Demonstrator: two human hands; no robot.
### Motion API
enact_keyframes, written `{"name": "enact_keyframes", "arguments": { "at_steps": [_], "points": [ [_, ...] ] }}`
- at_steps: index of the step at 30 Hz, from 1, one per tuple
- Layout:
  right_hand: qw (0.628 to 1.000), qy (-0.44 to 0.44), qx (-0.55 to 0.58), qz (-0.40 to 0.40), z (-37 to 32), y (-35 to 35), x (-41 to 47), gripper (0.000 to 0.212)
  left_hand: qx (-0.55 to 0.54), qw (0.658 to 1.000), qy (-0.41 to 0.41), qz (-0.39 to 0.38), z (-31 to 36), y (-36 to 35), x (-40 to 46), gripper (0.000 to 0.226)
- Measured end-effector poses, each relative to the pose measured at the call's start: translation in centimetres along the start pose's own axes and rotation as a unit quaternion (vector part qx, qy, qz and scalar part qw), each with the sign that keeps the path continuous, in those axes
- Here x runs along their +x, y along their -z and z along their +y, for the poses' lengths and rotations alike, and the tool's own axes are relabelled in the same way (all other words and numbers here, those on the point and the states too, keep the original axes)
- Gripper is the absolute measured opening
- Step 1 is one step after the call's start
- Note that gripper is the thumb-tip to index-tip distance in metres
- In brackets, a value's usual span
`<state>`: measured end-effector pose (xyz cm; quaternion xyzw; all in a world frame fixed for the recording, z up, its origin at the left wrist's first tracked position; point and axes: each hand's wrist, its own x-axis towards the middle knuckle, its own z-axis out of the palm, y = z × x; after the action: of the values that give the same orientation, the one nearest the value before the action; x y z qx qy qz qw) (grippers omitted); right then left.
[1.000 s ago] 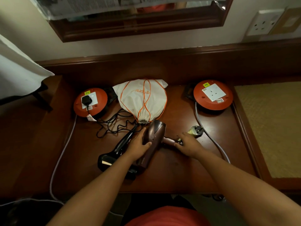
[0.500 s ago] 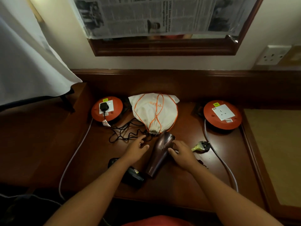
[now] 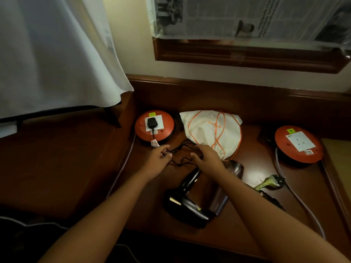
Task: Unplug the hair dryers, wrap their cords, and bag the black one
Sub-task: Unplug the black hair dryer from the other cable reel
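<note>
Head view: left hand (image 3: 158,158) pinches the black cord (image 3: 180,149); right hand (image 3: 206,155), fingers loosely curled, rests on it.

Both hands (image 3: 157,158) on black cord (image 3: 182,160) (tangled)

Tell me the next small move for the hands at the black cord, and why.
Probably reach the left hand to the black plug and pull it out: it sits in the left orange reel's socket, so the black cord both hands are at can't be wrapped fully yet.
</note>
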<state>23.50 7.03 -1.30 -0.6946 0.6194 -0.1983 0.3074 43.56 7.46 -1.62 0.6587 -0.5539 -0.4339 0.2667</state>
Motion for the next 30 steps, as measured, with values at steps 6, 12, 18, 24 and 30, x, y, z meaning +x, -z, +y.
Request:
{"name": "enact_keyframes", "arguments": {
  "at_steps": [6,12,18,24,30],
  "points": [
    [1.000,0.004,-0.022,0.015,-5.3,-3.6,5.6,0.045,0.026,0.999,-0.034,0.001,-2.1,5.9,4.7,0.045],
    [0.999,0.010,-0.030,0.011,-6.8,-6.2,11.3,0.044,0.027,0.999,-0.034,0.034,-2.3,7.2,10.3,0.044],
    [0.999,0.024,-0.041,-0.018,-5.4,-8.8,16.2,0.045,0.069,0.995,-0.052,0.057,-3.7,7.2,15.2,0.048],
    [0.997,0.045,-0.045,-0.048,-3.2,-11.0,20.5,0.041,0.118,0.988,-0.049,0.091,-6.2,6.8,18.5,0.057],
    [0.991,0.101,-0.069,-0.059,-2.5,-12.2,23.6,0.042,0.154,0.981,-0.044,0.110,-8.2,6.2,20.4,0.058]
  ]
}}
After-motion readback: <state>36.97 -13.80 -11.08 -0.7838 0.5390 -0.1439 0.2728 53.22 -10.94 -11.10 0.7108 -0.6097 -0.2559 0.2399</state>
